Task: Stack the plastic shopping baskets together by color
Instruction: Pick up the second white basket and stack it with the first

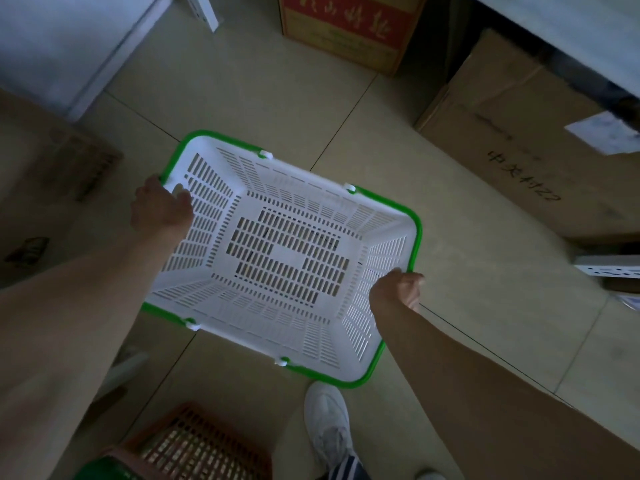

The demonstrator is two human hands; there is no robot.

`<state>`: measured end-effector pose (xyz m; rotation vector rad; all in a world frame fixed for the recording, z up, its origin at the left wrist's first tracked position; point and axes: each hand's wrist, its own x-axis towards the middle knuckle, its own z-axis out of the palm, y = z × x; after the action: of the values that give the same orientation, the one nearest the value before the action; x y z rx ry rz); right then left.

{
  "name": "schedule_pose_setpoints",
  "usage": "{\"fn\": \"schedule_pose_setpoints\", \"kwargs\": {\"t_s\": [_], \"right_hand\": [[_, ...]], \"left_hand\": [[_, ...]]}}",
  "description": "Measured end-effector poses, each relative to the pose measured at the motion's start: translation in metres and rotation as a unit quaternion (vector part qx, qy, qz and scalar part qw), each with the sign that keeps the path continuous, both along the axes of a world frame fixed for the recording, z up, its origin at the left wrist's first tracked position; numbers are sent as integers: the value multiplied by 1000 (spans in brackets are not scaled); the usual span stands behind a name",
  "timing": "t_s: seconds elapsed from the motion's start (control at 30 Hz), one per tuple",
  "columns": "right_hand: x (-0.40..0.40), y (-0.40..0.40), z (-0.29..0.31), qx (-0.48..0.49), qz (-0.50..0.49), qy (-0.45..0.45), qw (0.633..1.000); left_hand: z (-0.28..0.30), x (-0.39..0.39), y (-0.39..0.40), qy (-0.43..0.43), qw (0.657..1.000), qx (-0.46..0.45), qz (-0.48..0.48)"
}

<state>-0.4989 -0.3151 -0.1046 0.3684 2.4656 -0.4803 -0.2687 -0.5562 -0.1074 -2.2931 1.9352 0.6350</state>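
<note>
A white slotted shopping basket (284, 258) with a green rim and green handles is held over the tiled floor, its open side facing up at me. My left hand (159, 207) grips its left end at the rim. My right hand (398, 289) grips the right end near the green edge. The basket is empty. A brown-red slotted basket (194, 445) sits at the bottom left near my feet, with something green (104, 471) at its lower left corner.
Cardboard boxes stand around: a red-printed one (349, 26) at the top, a large brown one (540, 150) at the right, another (52, 188) at the left. A white cabinet (69, 46) fills the top left. My white shoe (329, 420) is below the basket.
</note>
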Motion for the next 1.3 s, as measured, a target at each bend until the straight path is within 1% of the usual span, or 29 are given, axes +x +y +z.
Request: {"fn": "schedule_pose_setpoints", "kwargs": {"t_s": [0.13,0.3,0.47,0.6,0.67,0.73,0.83,0.97,1.07,1.13,1.2,1.3], "right_hand": [[-15,-2,3,9,94,27,995],[-49,-18,3,-6,127,30,991],[-73,-26,7,-16,171,12,985],[-78,-8,10,0,218,-40,975],[-77,4,9,2,215,-50,975],[-73,11,9,-1,203,-40,978],[-73,14,10,-45,141,-1,989],[-78,10,25,-42,190,27,980],[-82,6,38,-52,196,37,978],[-84,6,49,-59,191,39,979],[-86,8,61,-66,186,40,979],[-87,15,80,-79,208,59,973]], "left_hand": [[1,4,11,-13,1000,-8,27],[0,12,35,-13,999,-8,52],[1,26,69,36,993,14,109],[3,31,103,43,986,40,157],[5,29,123,28,980,61,188],[1,32,139,10,975,70,213],[-1,36,152,7,969,73,235],[12,31,161,13,969,59,238],[23,30,163,24,966,59,249],[30,32,163,33,963,38,266],[46,30,166,36,967,31,250],[75,26,174,50,973,14,227]]}}
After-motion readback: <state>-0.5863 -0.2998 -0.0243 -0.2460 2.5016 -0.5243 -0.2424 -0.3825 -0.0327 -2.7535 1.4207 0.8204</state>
